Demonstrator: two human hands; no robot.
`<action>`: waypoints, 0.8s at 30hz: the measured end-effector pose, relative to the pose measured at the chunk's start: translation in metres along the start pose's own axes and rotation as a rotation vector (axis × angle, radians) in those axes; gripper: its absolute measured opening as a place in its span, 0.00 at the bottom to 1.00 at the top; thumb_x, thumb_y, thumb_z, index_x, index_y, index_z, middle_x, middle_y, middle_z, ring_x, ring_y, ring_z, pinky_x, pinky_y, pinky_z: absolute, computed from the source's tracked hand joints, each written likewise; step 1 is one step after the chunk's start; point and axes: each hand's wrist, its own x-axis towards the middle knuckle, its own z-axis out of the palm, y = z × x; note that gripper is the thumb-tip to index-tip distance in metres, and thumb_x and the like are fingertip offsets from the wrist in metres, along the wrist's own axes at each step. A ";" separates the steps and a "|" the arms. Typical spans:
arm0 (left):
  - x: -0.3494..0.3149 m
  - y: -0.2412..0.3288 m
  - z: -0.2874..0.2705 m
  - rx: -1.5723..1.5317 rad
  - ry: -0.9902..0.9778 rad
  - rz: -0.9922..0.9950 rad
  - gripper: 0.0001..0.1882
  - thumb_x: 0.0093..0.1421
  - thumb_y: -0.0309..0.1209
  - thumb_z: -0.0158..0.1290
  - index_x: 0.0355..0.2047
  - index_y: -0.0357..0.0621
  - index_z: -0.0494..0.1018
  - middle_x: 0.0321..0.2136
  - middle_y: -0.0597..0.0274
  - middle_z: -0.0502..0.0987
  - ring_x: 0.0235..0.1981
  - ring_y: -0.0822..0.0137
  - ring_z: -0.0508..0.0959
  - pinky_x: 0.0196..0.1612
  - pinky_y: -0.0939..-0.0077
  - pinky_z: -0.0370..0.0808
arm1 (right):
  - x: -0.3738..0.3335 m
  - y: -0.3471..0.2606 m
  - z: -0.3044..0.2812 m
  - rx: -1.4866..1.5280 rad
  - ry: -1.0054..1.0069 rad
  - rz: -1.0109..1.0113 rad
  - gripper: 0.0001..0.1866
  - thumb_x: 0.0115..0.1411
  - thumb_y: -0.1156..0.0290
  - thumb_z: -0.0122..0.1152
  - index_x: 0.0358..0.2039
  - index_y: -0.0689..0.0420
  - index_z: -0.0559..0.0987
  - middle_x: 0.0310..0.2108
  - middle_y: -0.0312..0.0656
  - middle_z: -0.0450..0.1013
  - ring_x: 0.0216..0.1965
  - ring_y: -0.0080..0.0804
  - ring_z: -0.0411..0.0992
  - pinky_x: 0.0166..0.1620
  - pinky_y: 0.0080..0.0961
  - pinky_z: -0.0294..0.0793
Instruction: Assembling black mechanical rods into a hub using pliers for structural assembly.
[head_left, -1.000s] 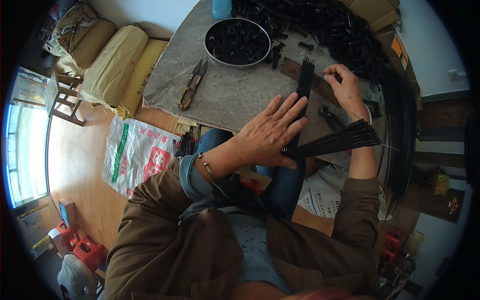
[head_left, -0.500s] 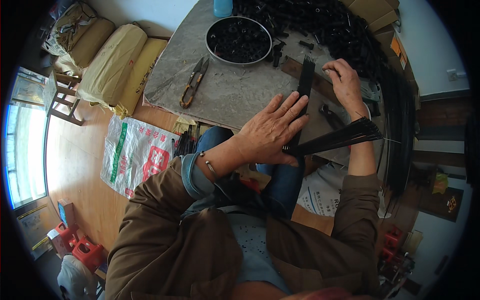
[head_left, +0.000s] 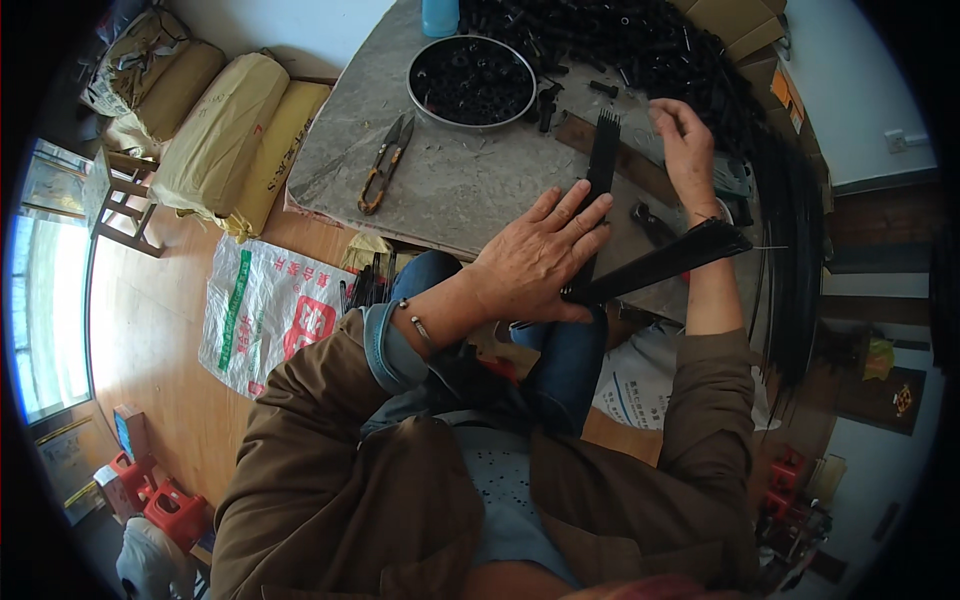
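Wood floor (head_left: 160, 330), grey table (head_left: 450, 185) above it, left hand (head_left: 540, 248) lies spread flat on the black strip (head_left: 603, 158) at the table's near edge, strip's long axis runs away and slightly right, toothed end (head_left: 608, 120) far, right hand (head_left: 690, 155) half-curled beside it, can't tell if holding anything, bowl (head_left: 474, 127) of black parts (head_left: 470, 82) beyond.
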 end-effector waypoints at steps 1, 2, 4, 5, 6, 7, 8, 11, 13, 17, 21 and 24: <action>-0.001 0.001 0.000 -0.001 -0.001 0.005 0.49 0.41 0.56 0.63 0.57 0.38 0.61 0.65 0.46 0.52 0.67 0.47 0.49 0.67 0.53 0.48 | -0.001 0.004 -0.009 -0.003 0.004 0.002 0.08 0.61 0.71 0.58 0.39 0.60 0.79 0.34 0.35 0.77 0.37 0.21 0.73 0.41 0.18 0.71; -0.005 0.001 0.000 -0.005 -0.009 0.016 0.49 0.42 0.56 0.63 0.57 0.38 0.61 0.65 0.46 0.52 0.67 0.47 0.49 0.67 0.53 0.48 | -0.002 0.004 -0.017 -0.073 0.066 -0.033 0.08 0.59 0.70 0.58 0.38 0.58 0.80 0.33 0.37 0.77 0.34 0.24 0.74 0.40 0.20 0.72; -0.008 0.005 -0.001 -0.018 -0.019 0.047 0.49 0.42 0.56 0.63 0.57 0.37 0.62 0.65 0.47 0.52 0.67 0.47 0.49 0.67 0.53 0.48 | -0.004 0.014 -0.045 -0.285 0.204 -0.141 0.08 0.58 0.69 0.60 0.36 0.55 0.81 0.32 0.39 0.78 0.33 0.29 0.76 0.38 0.23 0.73; -0.010 0.008 -0.002 -0.025 -0.033 0.051 0.49 0.42 0.56 0.63 0.57 0.37 0.62 0.65 0.47 0.52 0.67 0.47 0.49 0.67 0.53 0.48 | -0.006 0.020 -0.062 -0.336 0.192 -0.085 0.09 0.57 0.68 0.60 0.37 0.55 0.81 0.34 0.39 0.78 0.36 0.32 0.77 0.40 0.24 0.73; -0.013 0.009 -0.003 -0.030 -0.048 0.047 0.49 0.42 0.56 0.63 0.57 0.37 0.62 0.65 0.47 0.52 0.67 0.47 0.49 0.67 0.53 0.48 | -0.007 0.020 -0.073 -0.407 0.157 0.007 0.09 0.57 0.69 0.60 0.37 0.56 0.81 0.34 0.40 0.78 0.36 0.30 0.76 0.42 0.24 0.72; -0.015 0.009 -0.003 -0.031 -0.052 0.047 0.49 0.42 0.56 0.63 0.57 0.37 0.62 0.65 0.47 0.52 0.67 0.47 0.49 0.67 0.53 0.48 | -0.009 0.022 -0.082 -0.477 0.121 0.100 0.10 0.56 0.71 0.60 0.38 0.58 0.81 0.35 0.40 0.78 0.37 0.28 0.76 0.43 0.23 0.72; -0.014 0.010 -0.002 -0.031 -0.044 0.043 0.48 0.42 0.56 0.63 0.57 0.37 0.62 0.65 0.48 0.52 0.67 0.47 0.49 0.67 0.53 0.48 | -0.011 0.031 -0.092 -0.481 0.126 0.105 0.10 0.56 0.71 0.60 0.38 0.58 0.81 0.35 0.40 0.78 0.37 0.28 0.76 0.43 0.23 0.72; -0.012 0.010 -0.001 -0.028 -0.036 0.048 0.48 0.42 0.56 0.63 0.56 0.36 0.62 0.66 0.48 0.51 0.68 0.48 0.49 0.67 0.53 0.48 | -0.014 0.050 -0.101 -0.544 -0.018 0.135 0.10 0.55 0.71 0.60 0.38 0.58 0.81 0.35 0.42 0.77 0.36 0.30 0.76 0.43 0.25 0.72; -0.012 0.010 -0.001 -0.024 -0.038 0.052 0.48 0.42 0.56 0.62 0.56 0.35 0.62 0.66 0.48 0.51 0.68 0.48 0.48 0.67 0.54 0.47 | -0.014 0.051 -0.094 -0.574 -0.127 0.147 0.09 0.54 0.71 0.60 0.36 0.58 0.81 0.35 0.41 0.76 0.36 0.33 0.76 0.42 0.26 0.72; -0.012 0.010 -0.001 -0.002 -0.048 0.050 0.49 0.42 0.58 0.62 0.55 0.31 0.62 0.66 0.48 0.50 0.68 0.49 0.47 0.68 0.55 0.46 | -0.013 0.038 -0.095 -0.737 -0.123 0.014 0.07 0.54 0.68 0.61 0.32 0.56 0.80 0.31 0.38 0.75 0.37 0.36 0.74 0.42 0.32 0.71; -0.012 0.011 -0.001 -0.007 -0.035 0.057 0.50 0.42 0.58 0.61 0.55 0.30 0.62 0.66 0.47 0.49 0.68 0.49 0.46 0.68 0.56 0.46 | -0.015 0.039 -0.111 -0.844 -0.053 -0.114 0.06 0.55 0.68 0.61 0.30 0.56 0.79 0.31 0.38 0.75 0.36 0.39 0.74 0.40 0.35 0.71; -0.012 0.010 0.000 -0.004 -0.042 0.046 0.52 0.42 0.59 0.61 0.58 0.31 0.59 0.66 0.47 0.49 0.68 0.49 0.46 0.68 0.56 0.45 | -0.017 0.026 -0.115 -0.894 -0.037 -0.026 0.05 0.56 0.69 0.60 0.31 0.56 0.80 0.34 0.38 0.76 0.36 0.39 0.75 0.40 0.35 0.72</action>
